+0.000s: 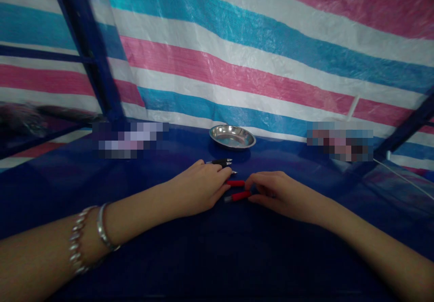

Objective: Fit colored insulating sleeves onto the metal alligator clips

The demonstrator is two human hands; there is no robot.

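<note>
1. Tarp (237, 67): striped, behind the table (203, 257). Two pixelated patches, unreadable.
2. Left hand (200, 189): palm down, fingers extended over the clip ends. Grasp cannot be determined.
3. Right hand (278, 193): fingers curled, tips touching the red clips (237, 196). Grasp cannot be determined.
4. Dish (232, 137): beyond both hands.
5. Red clips: on the table, between the hands.
6. Black clip (222, 162): just beyond the left fingers.

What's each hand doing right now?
Left hand: open, palm down, fingertips by the black clip.
Right hand: fingertips on the red clips; grip cannot be told.
</note>
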